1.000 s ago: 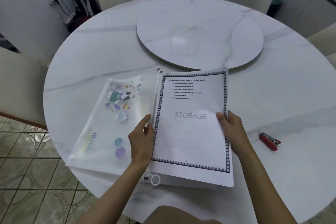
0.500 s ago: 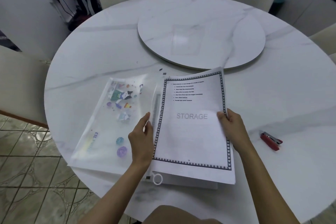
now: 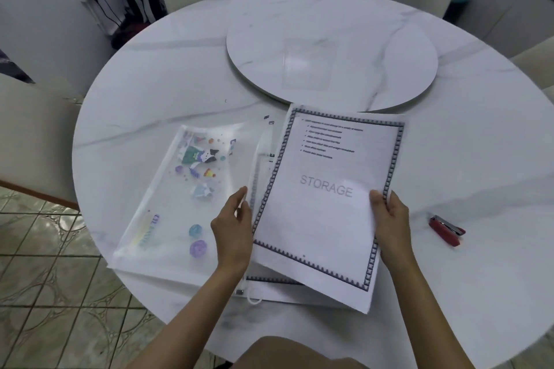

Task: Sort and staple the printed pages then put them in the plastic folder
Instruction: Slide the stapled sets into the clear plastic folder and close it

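One folder (image 3: pixel 180 198), one stapler (image 3: pixel 446 229), perhaps two pages (image 3: pixel 326 204).

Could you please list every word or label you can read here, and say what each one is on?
"STORAGE": large grey print on the top printed page.
Bullet lines at that page's head: too blurred to read.
Coloured lettering on the plastic folder: too blurred to read.
Red stapler: no readable text.

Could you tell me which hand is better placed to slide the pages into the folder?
Right hand: it grips the pages, while the left hand holds the folder open.
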`<move>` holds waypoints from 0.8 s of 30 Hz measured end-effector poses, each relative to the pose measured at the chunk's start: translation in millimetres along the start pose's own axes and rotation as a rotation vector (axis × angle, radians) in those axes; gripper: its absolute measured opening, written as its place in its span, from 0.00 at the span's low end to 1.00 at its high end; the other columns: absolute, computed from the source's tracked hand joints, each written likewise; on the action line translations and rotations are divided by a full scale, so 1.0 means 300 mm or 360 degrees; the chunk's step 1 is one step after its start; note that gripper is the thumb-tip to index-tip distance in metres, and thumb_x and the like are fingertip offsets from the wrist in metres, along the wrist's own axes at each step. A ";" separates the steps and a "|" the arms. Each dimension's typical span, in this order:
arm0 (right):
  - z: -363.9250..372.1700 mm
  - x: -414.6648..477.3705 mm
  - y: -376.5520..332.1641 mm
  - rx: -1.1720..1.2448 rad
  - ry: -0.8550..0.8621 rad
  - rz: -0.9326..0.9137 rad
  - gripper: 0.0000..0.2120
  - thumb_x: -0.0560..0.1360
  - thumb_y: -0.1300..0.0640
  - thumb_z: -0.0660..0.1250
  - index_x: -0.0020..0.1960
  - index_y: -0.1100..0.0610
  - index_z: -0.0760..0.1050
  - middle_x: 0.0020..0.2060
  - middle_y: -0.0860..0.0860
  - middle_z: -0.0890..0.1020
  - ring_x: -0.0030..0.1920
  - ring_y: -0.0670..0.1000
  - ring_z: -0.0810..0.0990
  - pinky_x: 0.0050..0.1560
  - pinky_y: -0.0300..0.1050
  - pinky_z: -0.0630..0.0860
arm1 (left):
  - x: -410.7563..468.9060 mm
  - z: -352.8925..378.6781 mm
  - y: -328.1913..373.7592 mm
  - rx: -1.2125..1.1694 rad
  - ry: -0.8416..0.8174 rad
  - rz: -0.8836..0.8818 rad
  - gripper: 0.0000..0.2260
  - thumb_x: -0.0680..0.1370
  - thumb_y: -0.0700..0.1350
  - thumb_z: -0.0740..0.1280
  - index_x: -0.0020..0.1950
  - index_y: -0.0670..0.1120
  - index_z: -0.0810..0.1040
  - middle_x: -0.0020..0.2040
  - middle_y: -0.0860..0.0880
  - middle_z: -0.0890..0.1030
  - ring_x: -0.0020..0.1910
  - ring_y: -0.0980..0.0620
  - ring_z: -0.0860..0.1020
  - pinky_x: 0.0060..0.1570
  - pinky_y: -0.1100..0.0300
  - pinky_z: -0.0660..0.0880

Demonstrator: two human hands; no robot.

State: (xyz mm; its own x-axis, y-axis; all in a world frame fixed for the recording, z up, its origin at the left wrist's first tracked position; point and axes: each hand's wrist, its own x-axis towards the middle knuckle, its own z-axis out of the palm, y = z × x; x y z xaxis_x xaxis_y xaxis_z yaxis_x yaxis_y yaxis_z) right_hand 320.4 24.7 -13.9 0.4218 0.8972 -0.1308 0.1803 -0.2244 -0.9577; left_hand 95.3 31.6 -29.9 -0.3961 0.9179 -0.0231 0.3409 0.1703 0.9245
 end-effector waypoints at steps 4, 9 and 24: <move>0.002 -0.007 0.012 0.0101 0.0044 -0.0021 0.17 0.80 0.55 0.58 0.47 0.71 0.68 0.39 0.56 0.73 0.40 0.51 0.71 0.41 0.44 0.69 | 0.002 0.003 -0.004 -0.0024 -0.0024 -0.0022 0.14 0.78 0.36 0.61 0.62 0.44 0.77 0.53 0.56 0.77 0.53 0.62 0.75 0.46 0.85 0.62; 0.022 -0.007 0.005 0.0063 -0.0083 0.0031 0.14 0.80 0.54 0.59 0.46 0.66 0.72 0.40 0.57 0.78 0.40 0.53 0.75 0.43 0.47 0.72 | 0.002 0.007 0.002 -0.0104 -0.0056 -0.0035 0.15 0.78 0.35 0.61 0.62 0.45 0.77 0.54 0.55 0.78 0.50 0.69 0.74 0.47 0.85 0.63; 0.010 0.053 -0.051 -0.0107 -0.0407 -0.0087 0.23 0.78 0.48 0.61 0.42 0.70 0.67 0.34 0.54 0.69 0.37 0.52 0.66 0.40 0.45 0.63 | -0.004 0.012 0.016 -0.0009 -0.0104 0.0053 0.14 0.78 0.36 0.62 0.62 0.46 0.77 0.46 0.64 0.78 0.37 0.77 0.73 0.43 0.84 0.64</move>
State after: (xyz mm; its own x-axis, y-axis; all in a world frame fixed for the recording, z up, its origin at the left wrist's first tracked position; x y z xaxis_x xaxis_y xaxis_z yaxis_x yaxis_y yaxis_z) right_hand 321.8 43.4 -2.1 0.1729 0.9737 -0.1484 0.2587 -0.1903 -0.9470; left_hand 100.4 32.6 -26.7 -0.3283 0.9444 -0.0170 0.3480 0.1377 0.9273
